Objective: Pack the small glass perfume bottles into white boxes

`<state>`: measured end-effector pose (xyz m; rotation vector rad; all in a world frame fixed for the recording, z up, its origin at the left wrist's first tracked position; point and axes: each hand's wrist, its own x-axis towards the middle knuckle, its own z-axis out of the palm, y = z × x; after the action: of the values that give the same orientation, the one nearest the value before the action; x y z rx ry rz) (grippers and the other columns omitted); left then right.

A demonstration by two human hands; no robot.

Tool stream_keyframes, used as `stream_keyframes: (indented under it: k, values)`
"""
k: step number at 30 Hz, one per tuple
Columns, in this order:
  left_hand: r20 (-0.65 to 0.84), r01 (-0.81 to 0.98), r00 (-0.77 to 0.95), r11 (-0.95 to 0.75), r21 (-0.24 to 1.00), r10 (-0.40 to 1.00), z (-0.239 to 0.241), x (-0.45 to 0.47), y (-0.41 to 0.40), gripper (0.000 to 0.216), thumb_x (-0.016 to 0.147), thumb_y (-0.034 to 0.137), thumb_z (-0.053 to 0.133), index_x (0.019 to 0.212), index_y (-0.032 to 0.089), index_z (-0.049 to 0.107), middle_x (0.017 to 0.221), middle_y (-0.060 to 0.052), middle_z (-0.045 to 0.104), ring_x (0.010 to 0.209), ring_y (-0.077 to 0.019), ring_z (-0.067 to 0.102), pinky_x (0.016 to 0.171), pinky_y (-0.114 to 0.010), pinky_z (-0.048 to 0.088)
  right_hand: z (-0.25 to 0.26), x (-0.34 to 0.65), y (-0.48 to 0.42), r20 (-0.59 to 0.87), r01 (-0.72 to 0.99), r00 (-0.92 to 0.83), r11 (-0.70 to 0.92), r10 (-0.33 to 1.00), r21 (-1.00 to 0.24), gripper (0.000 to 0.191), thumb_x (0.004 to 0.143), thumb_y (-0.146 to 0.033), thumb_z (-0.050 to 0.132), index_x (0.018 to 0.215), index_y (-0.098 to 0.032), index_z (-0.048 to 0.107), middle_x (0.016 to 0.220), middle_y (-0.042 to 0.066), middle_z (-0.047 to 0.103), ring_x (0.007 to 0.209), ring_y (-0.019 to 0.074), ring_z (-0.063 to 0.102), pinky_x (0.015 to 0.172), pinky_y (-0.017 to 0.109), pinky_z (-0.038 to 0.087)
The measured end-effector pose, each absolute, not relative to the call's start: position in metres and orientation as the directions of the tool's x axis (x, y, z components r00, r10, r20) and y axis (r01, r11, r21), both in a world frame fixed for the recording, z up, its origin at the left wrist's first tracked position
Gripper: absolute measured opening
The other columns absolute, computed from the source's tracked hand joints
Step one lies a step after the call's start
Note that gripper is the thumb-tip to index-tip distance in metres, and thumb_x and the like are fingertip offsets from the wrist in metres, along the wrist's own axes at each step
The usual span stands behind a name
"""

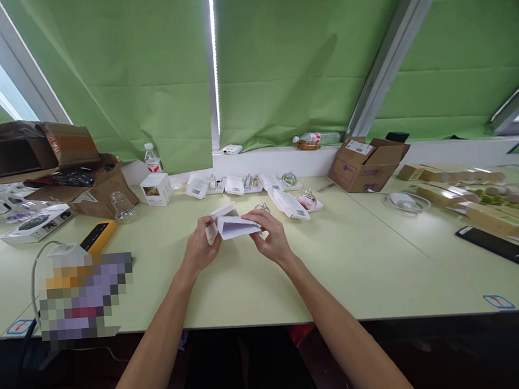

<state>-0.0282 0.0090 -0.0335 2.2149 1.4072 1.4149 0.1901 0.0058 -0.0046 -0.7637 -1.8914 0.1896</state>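
A small white cardboard box (239,227) is held above the table between my two hands, its open end toward me. My left hand (200,246) pinches the box's left side, and my right hand (271,236) has its fingers and thumb closed on the right edge. Just behind my right hand a round shiny glass item (263,206) shows in part. Farther back lies a row of flattened-looking white cartons with barcodes (198,187). Beside them are small glass bottles (248,180), a round clear item (288,179) and a round pinkish item (307,200).
Brown cardboard boxes stand at left (101,191) and right (359,167). A white cube box (156,190) and a clear jar (122,207) are left of the cartons. An orange device (99,235), a coiled white cable (406,203) and a black flat bar (503,250) lie farther out.
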Motion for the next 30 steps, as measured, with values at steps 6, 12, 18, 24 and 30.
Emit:
stream_keyframes:
  k: [6,12,18,24,30]
  values:
    - [0.611,0.594,0.121,-0.550,0.587,0.782,-0.0293,-0.0262,0.0060,0.034,0.082,0.023,0.056,0.113,0.024,0.039,0.108,-0.007,0.060,0.101,-0.0247,0.062,0.082,-0.037,0.049,-0.0052,0.1899,0.0069,0.774,0.407,-0.255,0.790,0.580,-0.458,0.031,0.089,-0.024,0.049,0.117,-0.028,0.061,0.108,0.008,0.060,0.086,0.0190,0.060,0.053,0.026,0.053]
    - [0.609,0.578,0.126,-0.557,0.596,0.783,-0.0263,-0.0248,0.0041,0.035,0.084,0.025,0.055,0.115,0.024,0.040,0.110,-0.007,0.061,0.102,-0.0243,0.062,0.082,-0.037,0.050,-0.0075,0.1887,0.0090,0.778,0.410,-0.242,0.788,0.580,-0.459,0.028,0.092,-0.030,0.048,0.117,-0.028,0.061,0.108,0.008,0.062,0.088,0.0199,0.061,0.054,0.027,0.054]
    - [0.617,0.591,0.136,-0.563,0.577,0.775,-0.0253,-0.0248,0.0035,0.036,0.085,0.026,0.054,0.119,0.025,0.040,0.110,-0.007,0.063,0.102,-0.0241,0.063,0.083,-0.037,0.050,-0.0084,0.1885,0.0094,0.769,0.408,-0.230,0.776,0.597,-0.480,0.028,0.093,-0.033,0.047,0.117,-0.028,0.060,0.110,0.009,0.062,0.089,0.0208,0.062,0.054,0.028,0.055]
    - [0.645,0.606,0.155,-0.588,0.536,0.748,-0.0252,-0.0255,0.0038,0.042,0.087,0.026,0.052,0.128,0.025,0.040,0.125,-0.009,0.057,0.110,-0.0242,0.059,0.089,-0.038,0.049,-0.0096,0.1871,0.0093,0.738,0.391,-0.207,0.746,0.642,-0.539,0.029,0.094,-0.036,0.046,0.117,-0.026,0.061,0.112,0.009,0.062,0.089,0.0199,0.062,0.053,0.026,0.057]
    - [0.631,0.596,0.164,-0.586,0.550,0.759,-0.0235,-0.0255,0.0035,0.046,0.087,0.025,0.052,0.131,0.024,0.039,0.130,-0.009,0.055,0.113,-0.0240,0.058,0.092,-0.038,0.048,-0.0093,0.1860,0.0086,0.717,0.374,-0.195,0.726,0.669,-0.577,0.028,0.094,-0.037,0.047,0.114,-0.025,0.061,0.110,0.007,0.062,0.088,0.0193,0.062,0.053,0.027,0.060]
